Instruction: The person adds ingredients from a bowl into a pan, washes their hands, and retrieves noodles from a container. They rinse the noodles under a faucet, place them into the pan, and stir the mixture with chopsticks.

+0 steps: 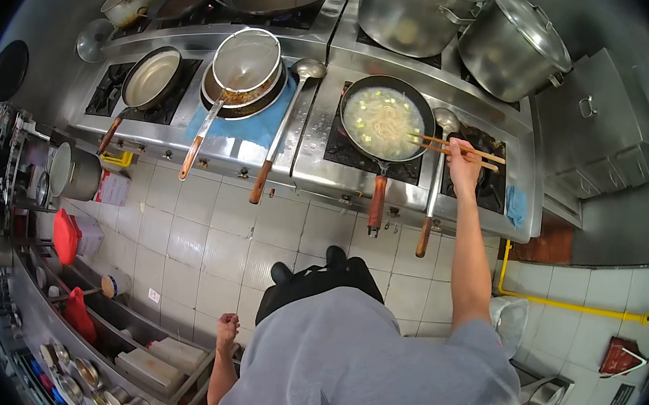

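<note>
A steel cooking range (321, 155) stands over a pale tiled floor (211, 238), its surfaces dull and scuffed. The right hand (462, 157) pinches a pair of slim wooden chopsticks (443, 145), whose tips reach left of the hand into a round black pan (387, 119) of pale noodles in cloudy broth. Just beside the hand lies a steel ladle (436, 174) with a wooden handle. The left hand (228, 327) hangs low, curled into a loose fist, holding nothing.
</note>
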